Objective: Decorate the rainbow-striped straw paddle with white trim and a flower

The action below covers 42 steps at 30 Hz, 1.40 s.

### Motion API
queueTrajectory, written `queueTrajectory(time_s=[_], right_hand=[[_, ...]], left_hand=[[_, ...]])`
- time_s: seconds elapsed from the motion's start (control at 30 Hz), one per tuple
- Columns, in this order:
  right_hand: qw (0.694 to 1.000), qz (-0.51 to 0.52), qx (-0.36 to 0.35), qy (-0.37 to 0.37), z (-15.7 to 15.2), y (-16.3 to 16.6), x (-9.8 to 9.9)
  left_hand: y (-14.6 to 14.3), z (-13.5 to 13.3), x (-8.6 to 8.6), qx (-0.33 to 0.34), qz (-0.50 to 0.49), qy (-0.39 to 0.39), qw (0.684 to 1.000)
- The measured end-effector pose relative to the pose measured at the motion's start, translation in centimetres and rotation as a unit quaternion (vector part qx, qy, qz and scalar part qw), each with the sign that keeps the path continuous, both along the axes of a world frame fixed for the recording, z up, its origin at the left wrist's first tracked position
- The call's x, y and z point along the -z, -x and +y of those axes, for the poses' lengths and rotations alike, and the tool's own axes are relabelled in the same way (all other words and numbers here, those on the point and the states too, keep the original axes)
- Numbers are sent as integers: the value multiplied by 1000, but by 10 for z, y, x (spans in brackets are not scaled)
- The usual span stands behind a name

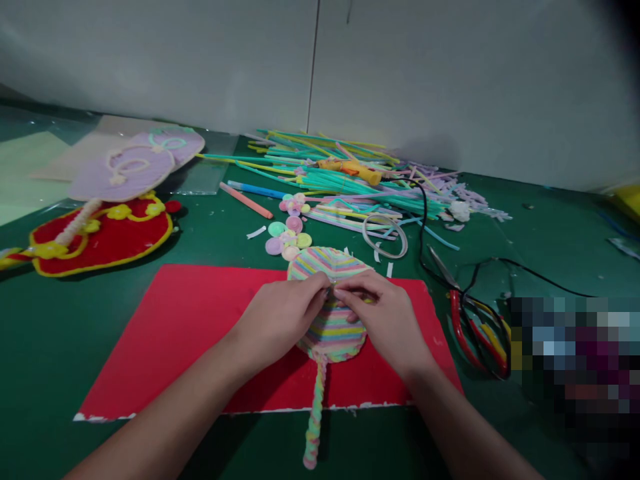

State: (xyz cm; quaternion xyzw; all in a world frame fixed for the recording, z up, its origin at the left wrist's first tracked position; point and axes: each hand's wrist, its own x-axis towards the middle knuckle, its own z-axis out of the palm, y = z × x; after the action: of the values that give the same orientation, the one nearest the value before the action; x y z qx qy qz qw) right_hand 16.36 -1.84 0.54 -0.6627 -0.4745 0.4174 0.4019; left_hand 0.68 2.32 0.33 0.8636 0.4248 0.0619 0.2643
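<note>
A round fan [337, 343] of pastel-striped pipe cleaners lies on a red sheet [190, 320], its twisted handle [315, 420] pointing toward me. My left hand [277, 317] rests over the fan's left side, thumb and forefinger pinched near its middle. From the other side, my right hand [387, 313] meets it with fingers pinched at the same spot. Whatever sits between the fingertips is too small and covered to make out. Just beyond the fan's top edge are pastel pipe-cleaner flowers [290, 240] with coiled round petals.
Behind lies a heap of pipe cleaners [320, 180] with a yellow-orange glue gun [353, 171] on top. Its black cord runs right, over red-handled pliers [457, 313]. A purple fan [125, 167] and a red fan [110, 240] are at left. A wall stands behind.
</note>
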Motion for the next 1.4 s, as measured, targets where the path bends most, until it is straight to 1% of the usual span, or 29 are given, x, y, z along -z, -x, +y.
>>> queueTrajectory(time_s=[0.23, 0.57, 0.93, 1.1, 1.4], right_hand=[[1000, 5, 1, 7, 1, -1, 1], [1000, 7, 5, 13, 1, 0, -2], [999, 26, 11, 15, -1, -3, -1], [1000, 23, 8, 0, -1, -2, 0], [1000, 22, 15, 7, -1, -1, -1]], left_hand=[[0, -1, -1, -8, -6, 14, 1000], [1, 0, 1, -13, -22, 22, 999], [1, 1, 1, -21, -33, 43, 998], [1, 1, 1, -22, -30, 40, 998], [1, 0, 2, -13, -35, 28, 999]])
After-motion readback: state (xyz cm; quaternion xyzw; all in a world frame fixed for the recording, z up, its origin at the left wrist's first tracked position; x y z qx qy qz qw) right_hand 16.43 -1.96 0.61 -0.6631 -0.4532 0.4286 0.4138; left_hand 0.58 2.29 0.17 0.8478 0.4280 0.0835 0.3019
